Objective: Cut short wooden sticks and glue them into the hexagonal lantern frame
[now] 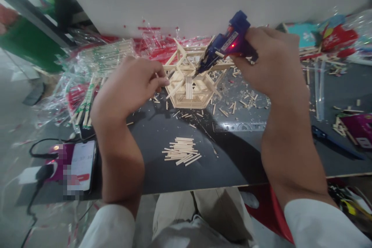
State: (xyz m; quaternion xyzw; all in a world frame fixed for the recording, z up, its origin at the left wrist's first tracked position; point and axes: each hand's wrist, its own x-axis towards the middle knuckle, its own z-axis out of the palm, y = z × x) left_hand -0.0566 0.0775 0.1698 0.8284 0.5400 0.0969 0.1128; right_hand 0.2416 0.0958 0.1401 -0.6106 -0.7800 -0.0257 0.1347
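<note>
My right hand (267, 56) is wrapped round a blue hot glue gun (232, 38) with a lit red light. Its dark nozzle slants down to the left and meets the middle of a model built of thin wooden sticks (188, 93). That model has a latticed base and a row of short sticks laid side by side on top. At the model's left side, my left hand (139, 77) pinches, thumb and forefinger at one of its sticks; the exact contact is partly hidden. Nearer to me lies a loose pile of short cut sticks (181, 151).
Stick scraps litter the black table (157, 178) around the model. A clear ruler (244, 126) lies at centre right. Bundled sticks in plastic wrap (107, 54) stand left. A phone (83, 166) and plugged-in cables are at front left, a purple box (356, 130) at far right.
</note>
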